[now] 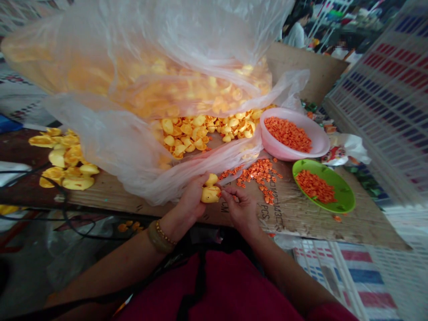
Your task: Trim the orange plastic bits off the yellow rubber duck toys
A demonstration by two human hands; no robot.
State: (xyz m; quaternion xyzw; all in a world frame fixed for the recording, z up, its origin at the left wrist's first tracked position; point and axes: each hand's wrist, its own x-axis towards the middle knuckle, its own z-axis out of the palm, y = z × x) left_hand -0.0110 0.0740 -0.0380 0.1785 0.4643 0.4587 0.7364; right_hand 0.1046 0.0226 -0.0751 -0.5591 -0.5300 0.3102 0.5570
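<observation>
My left hand (193,198) is closed around a yellow toy duck piece (210,194), a hollow-looking plastic shell with a rounded bump on top and a small dark dot. My right hand (241,209) is at the shell's right side, thumb and forefinger pinched together at a small orange spot. Whether a separate orange piece sits between those fingertips is hard to make out. Just beyond the hands lies a loose pile of small orange pieces (259,173) on the cardboard (287,214). More yellow shells (187,133) spill from the mouth of a big clear plastic bag (133,147).
A pink bowl (284,154) and a green dish (347,198) at right hold orange pieces. Several yellow shells (67,156) lie at left near black cables (63,209). White plastic crates (384,93) stand at right. People (297,33) are in the background.
</observation>
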